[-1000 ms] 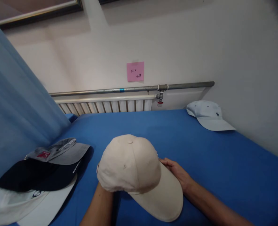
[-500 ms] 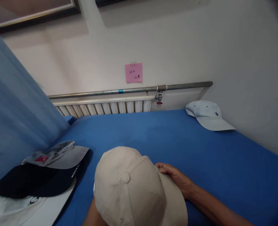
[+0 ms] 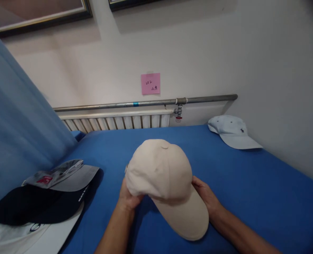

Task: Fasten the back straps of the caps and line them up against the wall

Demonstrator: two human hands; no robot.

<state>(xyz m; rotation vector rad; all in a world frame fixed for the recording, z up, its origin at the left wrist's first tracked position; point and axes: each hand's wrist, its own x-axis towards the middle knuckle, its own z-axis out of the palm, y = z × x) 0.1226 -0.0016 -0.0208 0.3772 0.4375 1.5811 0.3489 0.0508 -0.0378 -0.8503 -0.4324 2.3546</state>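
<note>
A beige baseball cap (image 3: 164, 173) is held just above the blue cloth surface (image 3: 251, 183), its brim pointing toward me and to the right. My left hand (image 3: 128, 197) grips the back left edge of the cap's crown from below. My right hand (image 3: 205, 194) holds the cap's right side where the crown meets the brim. Both forearms reach in from the bottom edge.
A pile of caps lies at the left: a grey cap (image 3: 63, 173) on a black cap (image 3: 31, 206) on a white cap (image 3: 21, 236). A pale blue cap (image 3: 232, 132) rests at the far right by the wall. A blue curtain (image 3: 16, 134), a radiator (image 3: 119, 121) and a pipe (image 3: 145, 103) border the surface.
The beige cap has moved away from me and up, after dipping close to the camera. My left hand has come out from under it and shows at its back edge.
</note>
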